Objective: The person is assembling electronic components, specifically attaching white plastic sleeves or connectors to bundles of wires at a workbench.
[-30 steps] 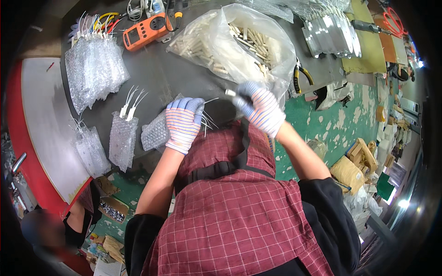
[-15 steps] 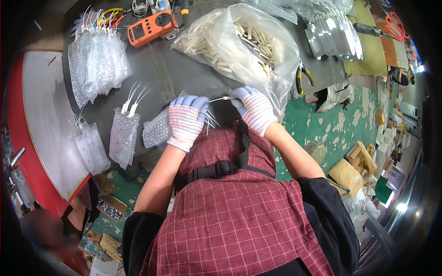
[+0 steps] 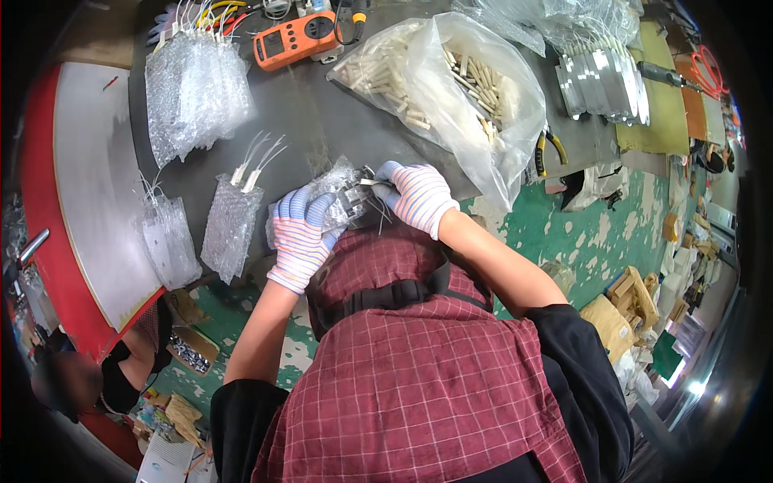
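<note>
My left hand [image 3: 302, 237], in a striped glove, is closed on a bubble-wrapped packet [image 3: 336, 179] at the table's near edge. Metallic parts and thin wires show at the packet's right end. Close by on the right, my right hand [image 3: 420, 197], gloved alike, pinches a small pale tube-like piece [image 3: 370, 183] at that end. Its fingertips are partly hidden. To the left lies another bubble-wrapped packet [image 3: 232, 229] with two white sleeves and wires sticking out. Past the hands, a clear plastic bag [image 3: 515, 141] holds many short off-white tubes [image 3: 479, 80].
More wired bubble-wrap packets [image 3: 197, 97] lie at the far left, with one [image 3: 171, 245] nearer. An orange meter [image 3: 294, 40] sits at the back. Yellow-black pliers [image 3: 549, 151] and a stack of silvery plates [image 3: 604, 84] are at right. Another person [image 3: 129, 362] is at lower left.
My right hand has moved left to the packet's end, bringing the pale piece with it. My left hand has shifted slightly left and down, uncovering more of the packet. The view has shifted slightly.
</note>
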The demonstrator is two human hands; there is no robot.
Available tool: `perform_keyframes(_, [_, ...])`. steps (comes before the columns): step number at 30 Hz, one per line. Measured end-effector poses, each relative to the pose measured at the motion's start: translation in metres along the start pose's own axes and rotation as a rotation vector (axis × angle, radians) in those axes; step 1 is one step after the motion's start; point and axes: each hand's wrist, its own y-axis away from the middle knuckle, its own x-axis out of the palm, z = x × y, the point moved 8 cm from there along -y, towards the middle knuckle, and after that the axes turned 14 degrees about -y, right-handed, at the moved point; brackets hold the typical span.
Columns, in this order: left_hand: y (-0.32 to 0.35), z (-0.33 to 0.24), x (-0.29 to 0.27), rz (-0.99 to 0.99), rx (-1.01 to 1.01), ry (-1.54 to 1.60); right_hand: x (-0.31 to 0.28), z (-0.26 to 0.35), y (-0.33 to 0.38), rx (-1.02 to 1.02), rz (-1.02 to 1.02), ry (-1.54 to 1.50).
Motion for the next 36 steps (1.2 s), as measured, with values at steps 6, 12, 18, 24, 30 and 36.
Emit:
perform_keyframes(6, [-0.009,0.007,-0.018,0.06,0.027,0.097,-0.013,0.028,-0.005,-0.391,0.0,0.212])
perform_keyframes(12, [-0.027,0.008,-0.031,0.256,-0.072,0.587,-0.02,0.058,0.001,-0.672,-0.001,0.199])
perform_keyframes(18, [-0.025,0.008,-0.034,0.157,-0.046,0.315,-0.074,0.063,0.009,-0.537,-0.336,0.064])
perform_keyframes(24, [-0.024,-0.001,-0.033,0.03,-0.084,0.186,-0.004,0.008,0.017,-0.026,0.038,-0.015])
perform_keyframes(30, [-0.019,-0.006,-0.007,0.137,-0.065,-0.026,-0.028,0.0,0.019,-0.191,-0.146,0.303])
perform_keyframes(36, [-0.036,-0.045,-0.026,-0.036,0.058,0.031,-0.055,-0.004,0.039,-0.104,-0.232,0.055])
